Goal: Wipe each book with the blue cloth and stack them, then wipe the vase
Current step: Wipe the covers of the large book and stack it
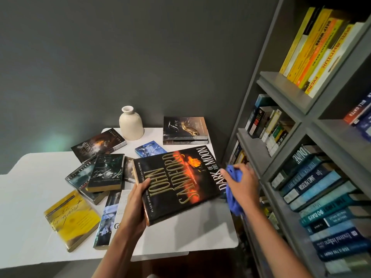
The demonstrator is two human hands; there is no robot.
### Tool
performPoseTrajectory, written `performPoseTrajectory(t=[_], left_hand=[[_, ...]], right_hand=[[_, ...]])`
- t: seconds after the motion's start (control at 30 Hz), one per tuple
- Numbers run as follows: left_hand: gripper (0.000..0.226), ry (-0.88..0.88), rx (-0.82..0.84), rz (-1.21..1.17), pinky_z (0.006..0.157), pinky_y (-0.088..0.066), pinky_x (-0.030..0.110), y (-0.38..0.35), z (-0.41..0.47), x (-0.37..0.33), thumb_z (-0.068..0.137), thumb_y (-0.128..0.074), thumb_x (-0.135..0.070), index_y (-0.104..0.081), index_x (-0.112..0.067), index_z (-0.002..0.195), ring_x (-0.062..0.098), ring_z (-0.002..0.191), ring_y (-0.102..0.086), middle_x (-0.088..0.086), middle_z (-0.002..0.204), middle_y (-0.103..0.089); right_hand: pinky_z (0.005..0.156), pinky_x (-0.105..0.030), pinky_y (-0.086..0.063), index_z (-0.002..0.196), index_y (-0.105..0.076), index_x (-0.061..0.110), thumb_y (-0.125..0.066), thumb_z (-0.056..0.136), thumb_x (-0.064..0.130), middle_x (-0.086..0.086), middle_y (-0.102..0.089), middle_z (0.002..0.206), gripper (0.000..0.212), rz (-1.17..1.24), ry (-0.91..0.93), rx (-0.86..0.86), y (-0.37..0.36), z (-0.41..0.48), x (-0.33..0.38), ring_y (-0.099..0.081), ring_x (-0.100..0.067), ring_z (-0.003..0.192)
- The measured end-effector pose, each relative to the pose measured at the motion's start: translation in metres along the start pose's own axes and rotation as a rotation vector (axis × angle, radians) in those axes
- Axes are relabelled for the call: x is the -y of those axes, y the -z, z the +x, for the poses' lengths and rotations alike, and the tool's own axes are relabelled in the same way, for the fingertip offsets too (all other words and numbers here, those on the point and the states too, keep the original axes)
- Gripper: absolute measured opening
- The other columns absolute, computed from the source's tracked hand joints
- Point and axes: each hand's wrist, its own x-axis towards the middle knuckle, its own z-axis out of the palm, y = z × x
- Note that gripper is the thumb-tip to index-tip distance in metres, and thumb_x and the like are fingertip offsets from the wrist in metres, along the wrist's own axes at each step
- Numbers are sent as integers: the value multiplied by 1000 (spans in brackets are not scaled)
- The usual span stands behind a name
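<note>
My left hand [135,205] grips the left edge of a large black hardcover book [178,183], held tilted above the white table [190,235]. At the book's right edge my right hand [242,185] clutches the bunched blue cloth [233,195], which hangs down beside the cover. A cream vase [130,123] stands upright at the back of the table. To its right lies a small stack of dark books [184,130]. Several other books lie scattered flat on the left, among them a yellow one [71,218] and a dark one [106,172].
A grey bookshelf [289,91] full of books rises close on the right, just beyond my right hand. A dark grey wall stands behind the table. The table's near edge runs below my forearms.
</note>
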Motion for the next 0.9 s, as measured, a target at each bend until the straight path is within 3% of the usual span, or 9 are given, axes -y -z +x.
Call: performPoseTrajectory(t=[0.1,0.17,0.27,0.37,0.53,0.57,0.63,0.7,0.9], left_hand=[[55,21,6,43,85,-58,47,5,10,-6,80,-61,-31,-60,-5,128,38,112,-64,22,123,-66],[54,26,22,99,85,-58,45,6,22,-13,77,-62,-33,-63,-5,124,37,106,-67,23,119,-67],[49,53,28,148,82,-60,43,7,47,-25,81,-59,-30,-62,-4,123,35,100,-69,24,117,-68],[43,58,14,217,84,-59,42,1,80,-39,90,-57,-27,-60,-3,126,38,108,-66,22,118,-68],[41,1,52,529,77,-53,23,-12,161,-69,94,-60,-39,-48,-10,120,10,103,-68,7,115,-68],[38,16,84,537,77,-52,21,-17,174,-74,94,-61,-36,-48,-11,120,8,103,-67,6,119,-67],[23,38,148,531,67,-53,18,-21,202,-86,95,-58,-11,-51,-10,116,9,91,-70,9,116,-68],[31,23,197,554,67,-55,19,-25,234,-100,90,-57,7,-55,-8,118,13,88,-71,15,115,-68],[39,25,172,586,74,-60,28,-35,322,-119,85,-63,8,-60,-3,122,23,87,-69,23,124,-61]], right_hand=[[75,-20,-49,86,-68,12,-72,61,63,-5,-70,85,57,334,-374,330,6,10,-9,-66,-17,84],[97,-29,-47,107,-69,3,-74,67,57,-10,-71,106,68,367,-549,650,10,19,-12,-67,-19,95],[92,-32,-52,114,-65,0,-70,75,33,-14,-71,107,51,489,-590,848,11,32,-10,-68,-25,98],[75,-27,-57,113,-63,-2,-66,79,17,-18,-70,107,39,668,-624,760,-4,54,-6,-70,-23,88],[82,-32,-53,133,-47,-5,-84,68,23,-25,-39,142,80,707,-615,552,-32,108,26,-60,-32,106],[82,-35,-52,134,-47,-4,-84,70,22,-23,-42,140,79,676,-626,495,-36,119,33,-59,-36,109],[52,-34,-54,115,-54,3,-89,57,30,-19,-64,96,73,705,-651,491,-48,147,41,-68,-32,74],[47,-26,-50,98,-54,7,-83,57,34,-14,-58,66,57,690,-680,489,-63,175,42,-60,-24,50],[60,-31,-51,82,-56,12,-83,63,40,-8,-56,66,43,642,-655,389,-103,249,44,-57,-20,56]])
